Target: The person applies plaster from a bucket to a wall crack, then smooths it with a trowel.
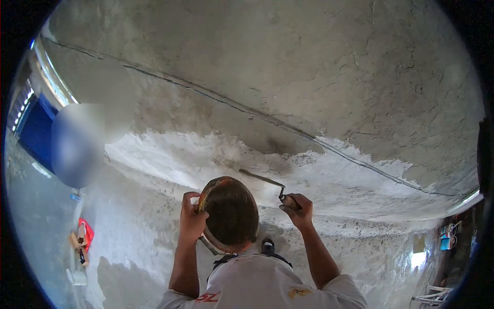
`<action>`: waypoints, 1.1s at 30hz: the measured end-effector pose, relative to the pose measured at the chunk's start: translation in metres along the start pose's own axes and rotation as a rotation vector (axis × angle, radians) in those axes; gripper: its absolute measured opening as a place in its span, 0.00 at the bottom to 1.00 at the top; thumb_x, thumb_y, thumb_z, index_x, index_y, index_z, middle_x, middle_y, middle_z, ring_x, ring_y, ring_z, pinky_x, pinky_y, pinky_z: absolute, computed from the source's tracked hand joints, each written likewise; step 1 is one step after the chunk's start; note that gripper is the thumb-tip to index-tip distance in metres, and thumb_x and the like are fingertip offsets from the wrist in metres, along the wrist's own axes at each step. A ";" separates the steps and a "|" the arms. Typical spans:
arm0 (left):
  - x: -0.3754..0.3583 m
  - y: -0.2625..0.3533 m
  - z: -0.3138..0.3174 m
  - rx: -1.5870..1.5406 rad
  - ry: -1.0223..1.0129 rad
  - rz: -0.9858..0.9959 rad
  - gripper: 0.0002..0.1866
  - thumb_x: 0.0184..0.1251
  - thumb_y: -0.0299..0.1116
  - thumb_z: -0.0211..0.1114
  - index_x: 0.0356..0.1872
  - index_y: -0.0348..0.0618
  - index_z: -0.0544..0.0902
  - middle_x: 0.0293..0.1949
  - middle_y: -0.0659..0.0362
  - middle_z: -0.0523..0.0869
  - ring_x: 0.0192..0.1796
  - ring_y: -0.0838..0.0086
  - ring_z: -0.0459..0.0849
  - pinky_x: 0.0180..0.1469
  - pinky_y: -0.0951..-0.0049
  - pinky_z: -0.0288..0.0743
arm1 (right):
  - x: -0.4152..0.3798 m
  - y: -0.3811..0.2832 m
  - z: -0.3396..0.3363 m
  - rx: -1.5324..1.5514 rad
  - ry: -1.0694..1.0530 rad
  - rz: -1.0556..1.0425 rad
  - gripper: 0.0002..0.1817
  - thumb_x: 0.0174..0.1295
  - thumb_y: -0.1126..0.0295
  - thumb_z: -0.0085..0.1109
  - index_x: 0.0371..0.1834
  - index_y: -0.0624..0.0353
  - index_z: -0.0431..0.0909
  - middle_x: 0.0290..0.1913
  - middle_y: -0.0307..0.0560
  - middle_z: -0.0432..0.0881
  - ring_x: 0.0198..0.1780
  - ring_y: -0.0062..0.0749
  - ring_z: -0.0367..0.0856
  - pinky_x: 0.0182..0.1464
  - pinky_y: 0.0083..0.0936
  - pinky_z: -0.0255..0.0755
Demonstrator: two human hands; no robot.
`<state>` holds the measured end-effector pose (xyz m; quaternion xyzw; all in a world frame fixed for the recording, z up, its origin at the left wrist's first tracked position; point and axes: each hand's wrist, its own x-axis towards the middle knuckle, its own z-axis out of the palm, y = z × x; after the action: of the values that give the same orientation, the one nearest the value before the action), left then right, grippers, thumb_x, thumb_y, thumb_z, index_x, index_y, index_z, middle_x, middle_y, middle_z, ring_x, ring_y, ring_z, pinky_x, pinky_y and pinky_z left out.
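My left hand [192, 216] is closed on the rim of a round, stained bucket [230, 213], thumb over the edge. The bucket is tilted so that its dark inside faces me; its outer wall is mostly hidden. To its right, my right hand [300, 212] grips a trowel [262, 178] by its wooden handle. The trowel's thin blade is seen nearly edge-on and points left, above the bucket's upper right rim in this view. Behind it is the wall [329, 82], grey and rough above, with a whitish band lower down.
A long cable-like line [242, 107] runs slantwise across the wall. At left lie a red item [87, 234] and a white container [78, 277] near a blue panel [37, 131], partly blurred. A white metal frame [433, 296] stands lower right, below blue items [448, 237].
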<state>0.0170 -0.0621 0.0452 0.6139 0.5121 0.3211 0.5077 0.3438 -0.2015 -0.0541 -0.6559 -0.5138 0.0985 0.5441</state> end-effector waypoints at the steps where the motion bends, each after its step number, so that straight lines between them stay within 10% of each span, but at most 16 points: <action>1: 0.007 -0.025 -0.001 -0.042 -0.022 0.047 0.32 0.51 0.12 0.57 0.61 0.45 0.67 0.34 0.56 0.83 0.34 0.74 0.82 0.37 0.70 0.74 | 0.002 0.009 0.003 0.069 -0.004 0.081 0.22 0.46 0.73 0.84 0.44 0.65 0.85 0.39 0.47 0.87 0.39 0.31 0.86 0.45 0.27 0.79; 14: -0.007 -0.027 -0.008 -0.060 0.014 0.107 0.32 0.49 0.12 0.58 0.59 0.44 0.68 0.36 0.53 0.87 0.36 0.70 0.85 0.38 0.69 0.77 | 0.047 0.042 0.038 0.535 0.061 0.349 0.21 0.55 0.76 0.79 0.52 0.70 0.86 0.45 0.41 0.87 0.45 0.23 0.82 0.51 0.26 0.77; 22: -0.013 -0.024 -0.020 0.046 0.090 -0.004 0.31 0.49 0.11 0.58 0.58 0.42 0.68 0.35 0.52 0.87 0.36 0.69 0.87 0.39 0.68 0.79 | 0.056 0.032 0.044 0.543 0.045 0.370 0.09 0.57 0.78 0.73 0.41 0.65 0.87 0.32 0.29 0.78 0.35 0.14 0.72 0.40 0.20 0.68; 29: -0.009 -0.038 -0.023 0.014 0.115 0.020 0.29 0.50 0.11 0.57 0.56 0.42 0.69 0.38 0.51 0.87 0.39 0.66 0.88 0.44 0.67 0.80 | 0.060 0.045 0.050 0.572 -0.013 0.382 0.21 0.57 0.75 0.77 0.54 0.70 0.86 0.40 0.37 0.86 0.43 0.20 0.80 0.49 0.26 0.77; 31: -0.009 -0.039 -0.023 0.031 0.116 0.020 0.29 0.50 0.11 0.58 0.56 0.42 0.69 0.38 0.51 0.86 0.40 0.65 0.88 0.44 0.67 0.80 | 0.066 0.019 0.049 0.608 0.073 0.369 0.06 0.58 0.77 0.72 0.28 0.59 0.82 0.24 0.27 0.74 0.24 0.12 0.64 0.27 0.19 0.56; 33: -0.011 -0.035 -0.022 0.050 0.115 0.020 0.29 0.50 0.12 0.58 0.56 0.42 0.69 0.38 0.51 0.86 0.41 0.64 0.88 0.44 0.66 0.80 | 0.067 0.018 0.049 0.620 0.078 0.360 0.07 0.58 0.76 0.72 0.27 0.58 0.82 0.23 0.28 0.73 0.23 0.12 0.62 0.26 0.19 0.53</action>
<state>-0.0169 -0.0672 0.0191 0.6121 0.5422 0.3479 0.4587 0.3507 -0.1163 -0.0594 -0.5428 -0.3148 0.3189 0.7104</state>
